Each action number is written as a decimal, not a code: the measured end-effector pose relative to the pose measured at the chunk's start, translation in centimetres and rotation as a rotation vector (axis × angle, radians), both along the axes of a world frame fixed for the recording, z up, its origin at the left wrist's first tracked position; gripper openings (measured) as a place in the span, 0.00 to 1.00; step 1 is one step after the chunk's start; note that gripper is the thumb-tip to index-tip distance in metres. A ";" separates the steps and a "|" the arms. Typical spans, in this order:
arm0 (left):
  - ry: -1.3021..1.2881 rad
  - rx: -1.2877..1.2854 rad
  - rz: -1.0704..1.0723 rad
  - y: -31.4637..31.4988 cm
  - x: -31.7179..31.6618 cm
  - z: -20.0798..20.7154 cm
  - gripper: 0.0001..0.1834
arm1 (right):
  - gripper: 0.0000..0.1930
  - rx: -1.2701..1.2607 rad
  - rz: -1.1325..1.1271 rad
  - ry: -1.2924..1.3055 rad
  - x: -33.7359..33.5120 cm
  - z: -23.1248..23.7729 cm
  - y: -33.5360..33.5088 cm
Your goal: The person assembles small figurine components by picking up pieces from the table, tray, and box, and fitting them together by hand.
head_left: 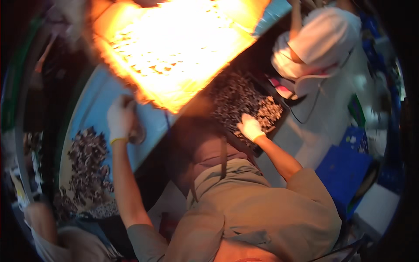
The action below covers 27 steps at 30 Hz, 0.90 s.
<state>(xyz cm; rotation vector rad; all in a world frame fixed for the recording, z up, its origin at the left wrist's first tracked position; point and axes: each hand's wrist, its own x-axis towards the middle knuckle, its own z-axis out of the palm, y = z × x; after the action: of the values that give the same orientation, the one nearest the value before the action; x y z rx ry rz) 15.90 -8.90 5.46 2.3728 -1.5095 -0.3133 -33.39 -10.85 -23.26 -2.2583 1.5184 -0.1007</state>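
Note:
My right hand (252, 127), in a white glove, reaches down into a black tray (255, 150). Its fingers are curled against the contents, and what they may grip is hidden. Small dark pieces (233, 98) fill most of that tray, while lighter tan pieces (269, 112) are heaped at its right side. My left hand (121, 120), also gloved in white, is over the blue tabletop (150, 126). Motion smears its fingers, and a blurred brownish shape (138, 132) lies close against them. Below it on the table spreads a pile of dark curled pieces (89, 163).
A glaring lit surface (170, 48) scattered with small pieces takes up the top middle. Someone in white clothing (325, 37) sits at the upper right, and another person's arm (41, 222) shows at the lower left. Blue crates (345, 170) and a white box (377, 209) stand at right.

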 end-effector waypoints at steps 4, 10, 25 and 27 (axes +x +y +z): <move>0.272 -0.154 0.103 1.6 1.5 -1.1 0.16 | 0.14 0.152 -0.010 0.058 -0.9 2.7 0.8; 0.646 -0.388 0.379 8.1 -3.8 3.7 0.18 | 0.24 0.256 -0.324 -0.094 0.4 6.4 -0.7; 0.899 -0.514 0.535 10.5 -5.7 2.0 0.20 | 0.13 0.659 -0.719 -0.768 -1.7 1.5 -1.8; 0.949 -0.469 0.499 10.9 -4.9 1.7 0.18 | 0.13 0.777 -0.754 -0.878 -2.6 3.4 -1.9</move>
<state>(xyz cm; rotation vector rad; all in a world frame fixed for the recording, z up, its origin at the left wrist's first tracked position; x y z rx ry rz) 11.03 2.05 7.14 1.7132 -0.4654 -0.7238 -35.98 -12.72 -19.90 -0.7780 1.4245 -0.5269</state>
